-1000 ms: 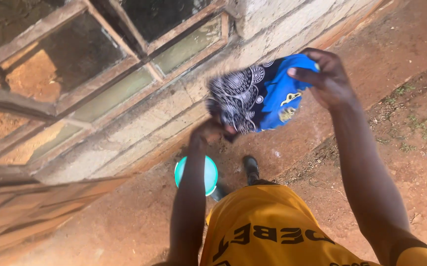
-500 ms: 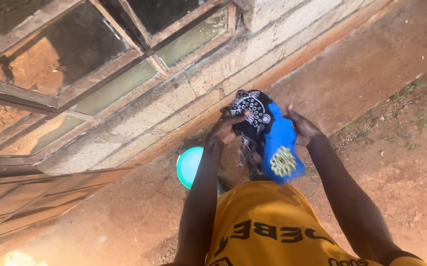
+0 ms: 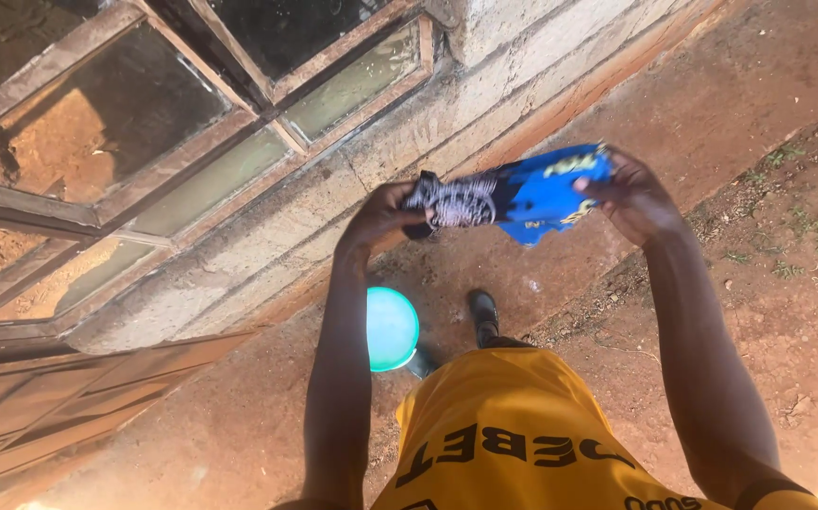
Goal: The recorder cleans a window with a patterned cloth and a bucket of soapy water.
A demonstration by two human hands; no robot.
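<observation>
Both hands closed on a patterned cloth (image 3: 513, 194), stretched roughly level between them at chest height. Left hand (image 3: 382, 215) pinches the black-and-white patterned end, right hand (image 3: 633, 196) grips the blue end with yellow marks. Cloth held out over red dirt ground (image 3: 711, 123), in front of a stone wall base (image 3: 352, 189). Below the hands, a turquoise basin (image 3: 391, 328) on the ground, just beside a dark shoe (image 3: 482, 316). Wood-framed window (image 3: 173, 104) up left. Person wears a yellow garment (image 3: 513, 425).
</observation>
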